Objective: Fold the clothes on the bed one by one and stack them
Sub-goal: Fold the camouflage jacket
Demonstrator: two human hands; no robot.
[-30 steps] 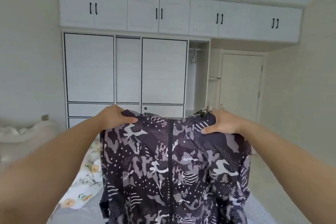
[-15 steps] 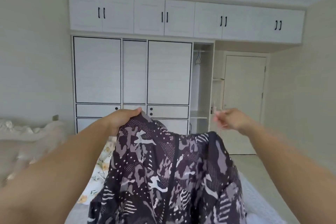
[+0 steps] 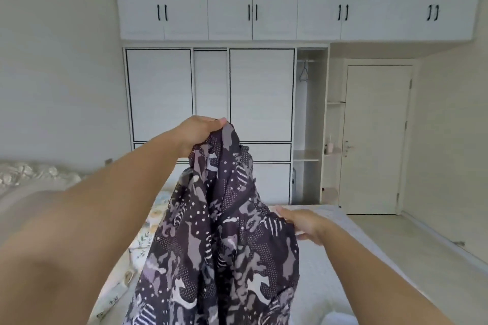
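A dark camouflage-print zip jacket [image 3: 221, 245] hangs bunched in front of me above the bed [image 3: 332, 266]. My left hand [image 3: 199, 132] grips its top, raised at the height of the wardrobe drawers. Lower down, my right hand [image 3: 303, 224] reaches in from the right. It pinches the jacket's right edge about halfway down, thumb on top. The jacket's lower part runs out of the bottom of the frame.
A floral quilt [image 3: 144, 240] lies on the bed to the left, behind the jacket. A carved headboard [image 3: 29, 174] stands at far left. White wardrobes [image 3: 211, 92] fill the far wall, with a shut door [image 3: 375, 140] on the right. Bare floor [image 3: 422, 235] runs along the bed's right side.
My right hand let go of the jacket's right shoulder, dropped down and took its side edge. The jacket collapsed from spread wide to hanging from my left hand, which rose.
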